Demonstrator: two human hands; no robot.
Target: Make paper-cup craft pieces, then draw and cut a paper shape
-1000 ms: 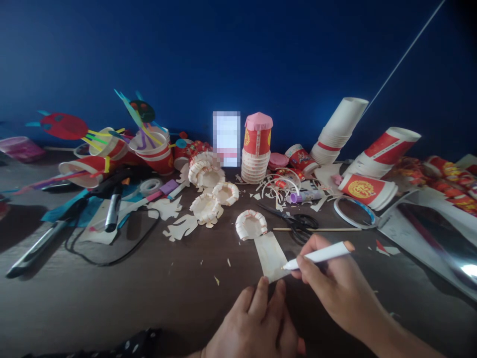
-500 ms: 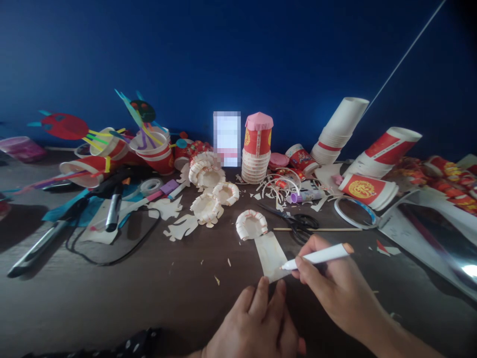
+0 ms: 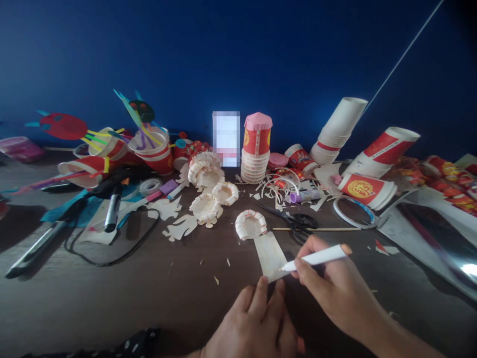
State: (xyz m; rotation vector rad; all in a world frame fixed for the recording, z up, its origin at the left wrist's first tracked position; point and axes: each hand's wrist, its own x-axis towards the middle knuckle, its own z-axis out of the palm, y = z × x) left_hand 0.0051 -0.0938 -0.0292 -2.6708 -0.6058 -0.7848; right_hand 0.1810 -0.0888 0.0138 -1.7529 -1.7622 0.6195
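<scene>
Right hand: your right hand (image 3: 335,288) grips a white marker (image 3: 316,258) between thumb and fingers, the way one holds a pen. The tip points to the left and touches the right edge of the paper strip (image 3: 271,256).
Left hand: your left hand (image 3: 257,320) lies flat near the front edge of the table (image 3: 112,298). Its fingertips (image 3: 263,286) press the near end of the strip; it grasps nothing, it only holds the paper down.
Paper strip: it lies on the table a little right of the middle, just beyond your left hand. Its long axis runs away from you, leaning a little to the left, and its far end meets a small curled paper basket (image 3: 250,223).
Key relation: the strip is straight ahead of the left fingers and to the left of the marker tip. The marker lies almost across the strip. The left hand is nearer to the near end, the right hand to the right edge.
Nearby: black scissors (image 3: 298,221) and a thin wooden stick (image 3: 328,229) lie just behind your right hand, apart from it.
Back edge: stacks of paper cups (image 3: 337,132), more paper baskets (image 3: 204,206) and cut scraps are along the back edge of the table, well apart from both hands.
</scene>
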